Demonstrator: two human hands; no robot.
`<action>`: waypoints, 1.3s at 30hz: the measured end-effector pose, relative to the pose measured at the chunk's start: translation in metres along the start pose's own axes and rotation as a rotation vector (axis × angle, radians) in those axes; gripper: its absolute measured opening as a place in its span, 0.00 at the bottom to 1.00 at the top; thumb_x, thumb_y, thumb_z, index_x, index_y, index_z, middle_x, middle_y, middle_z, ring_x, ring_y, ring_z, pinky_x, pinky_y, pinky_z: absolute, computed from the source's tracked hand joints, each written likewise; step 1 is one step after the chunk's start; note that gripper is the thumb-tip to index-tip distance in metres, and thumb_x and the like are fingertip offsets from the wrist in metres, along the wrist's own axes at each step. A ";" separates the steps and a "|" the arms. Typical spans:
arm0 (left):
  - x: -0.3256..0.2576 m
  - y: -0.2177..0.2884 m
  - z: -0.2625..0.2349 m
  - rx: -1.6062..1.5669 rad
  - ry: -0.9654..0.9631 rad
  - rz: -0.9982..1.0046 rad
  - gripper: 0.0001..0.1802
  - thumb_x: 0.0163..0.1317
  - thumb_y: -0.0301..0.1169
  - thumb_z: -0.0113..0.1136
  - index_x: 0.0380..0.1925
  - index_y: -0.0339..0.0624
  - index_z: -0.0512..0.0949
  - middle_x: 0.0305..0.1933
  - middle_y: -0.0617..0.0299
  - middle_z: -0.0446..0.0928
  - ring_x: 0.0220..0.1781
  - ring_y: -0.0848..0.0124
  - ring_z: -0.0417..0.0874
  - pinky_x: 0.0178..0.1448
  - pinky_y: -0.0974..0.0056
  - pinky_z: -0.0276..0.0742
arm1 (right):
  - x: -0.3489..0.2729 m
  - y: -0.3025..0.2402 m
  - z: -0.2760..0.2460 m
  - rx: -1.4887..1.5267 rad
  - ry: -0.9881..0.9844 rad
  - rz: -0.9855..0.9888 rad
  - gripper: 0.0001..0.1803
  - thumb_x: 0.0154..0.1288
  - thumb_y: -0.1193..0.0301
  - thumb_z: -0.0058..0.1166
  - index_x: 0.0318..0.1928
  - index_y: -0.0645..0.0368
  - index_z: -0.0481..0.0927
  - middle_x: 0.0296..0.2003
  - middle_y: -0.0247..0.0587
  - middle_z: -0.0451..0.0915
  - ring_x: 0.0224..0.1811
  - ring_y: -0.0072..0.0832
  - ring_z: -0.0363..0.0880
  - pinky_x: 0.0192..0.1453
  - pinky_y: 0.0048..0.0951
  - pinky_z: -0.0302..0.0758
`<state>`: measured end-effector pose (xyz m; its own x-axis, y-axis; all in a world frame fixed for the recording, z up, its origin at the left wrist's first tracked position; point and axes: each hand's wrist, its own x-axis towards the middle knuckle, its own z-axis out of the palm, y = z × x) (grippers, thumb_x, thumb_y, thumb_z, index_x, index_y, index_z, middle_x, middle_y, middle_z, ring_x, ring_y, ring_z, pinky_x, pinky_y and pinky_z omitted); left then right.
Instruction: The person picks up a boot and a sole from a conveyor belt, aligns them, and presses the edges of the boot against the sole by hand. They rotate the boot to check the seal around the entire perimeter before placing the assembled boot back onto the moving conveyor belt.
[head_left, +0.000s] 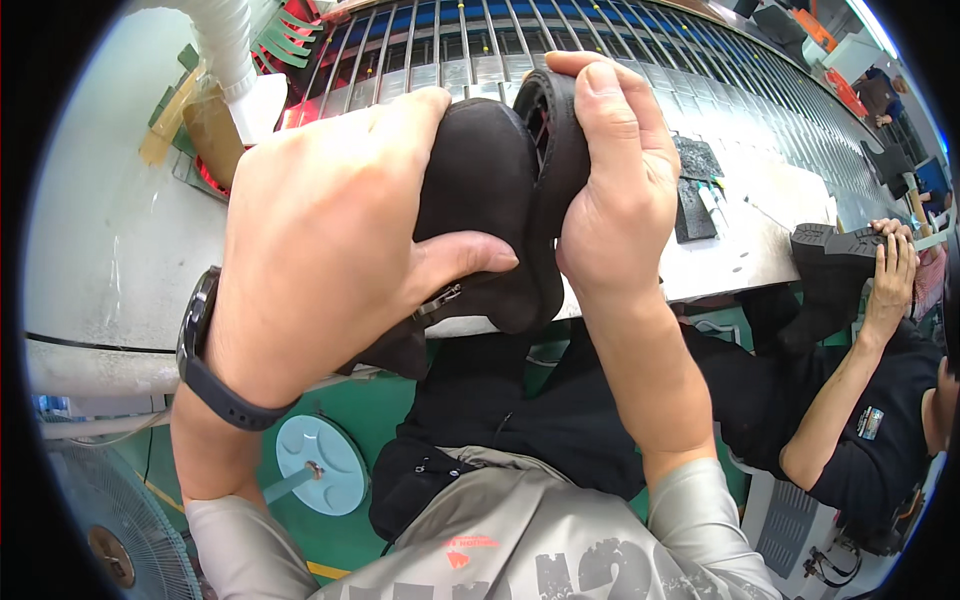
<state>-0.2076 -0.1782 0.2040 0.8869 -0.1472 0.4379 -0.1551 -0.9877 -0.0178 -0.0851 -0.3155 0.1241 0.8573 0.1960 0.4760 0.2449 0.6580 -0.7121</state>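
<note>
A black boot (475,190) is held up in front of me, above the near edge of the metal work table. My left hand (325,225) grips its upper from the left, with the thumb lying across it near a small metal buckle or zip pull. Along the boot's right side runs a black sole (570,150), and my right hand (625,180) is wrapped around it with thumb and fingers at its top end. At that end the sole stands apart from the upper, and its ribbed inner face shows in the gap. Lower down the two touch.
Metal conveyor rollers (440,50) run behind the table. Dark pads (695,190) and small tubes lie right of my hands. A white hose (222,45) hangs at left, near a fan (120,530). At right, a co-worker's hand (890,270) holds another black boot (825,275).
</note>
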 end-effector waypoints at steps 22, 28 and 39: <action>-0.018 0.010 -0.003 -0.055 0.079 0.190 0.52 0.44 0.58 0.78 0.62 0.28 0.79 0.39 0.50 0.85 0.36 0.53 0.88 0.41 0.53 0.82 | -0.013 -0.043 -0.013 -0.291 -0.255 0.039 0.12 0.74 0.70 0.57 0.51 0.65 0.86 0.43 0.35 0.86 0.44 0.17 0.79 0.52 0.24 0.77; -0.028 0.031 -0.023 0.018 0.009 0.215 0.49 0.48 0.53 0.78 0.63 0.25 0.79 0.37 0.53 0.83 0.31 0.59 0.84 0.34 0.56 0.76 | -0.025 -0.073 -0.019 -0.462 -0.355 0.057 0.15 0.72 0.68 0.59 0.53 0.65 0.83 0.47 0.40 0.86 0.47 0.22 0.81 0.56 0.27 0.78; -0.093 0.070 -0.008 -0.312 0.276 0.280 0.35 0.51 0.43 0.81 0.52 0.24 0.84 0.39 0.47 0.87 0.29 0.61 0.80 0.31 0.58 0.73 | -0.108 -0.131 -0.026 -0.251 -0.279 0.267 0.17 0.73 0.64 0.59 0.50 0.67 0.78 0.63 0.70 0.79 0.64 0.46 0.81 0.72 0.49 0.75</action>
<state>-0.3045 -0.2332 0.1697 0.6505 -0.3437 0.6773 -0.5313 -0.8432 0.0823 -0.1980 -0.4418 0.1524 0.7588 0.5461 0.3548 0.1632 0.3681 -0.9154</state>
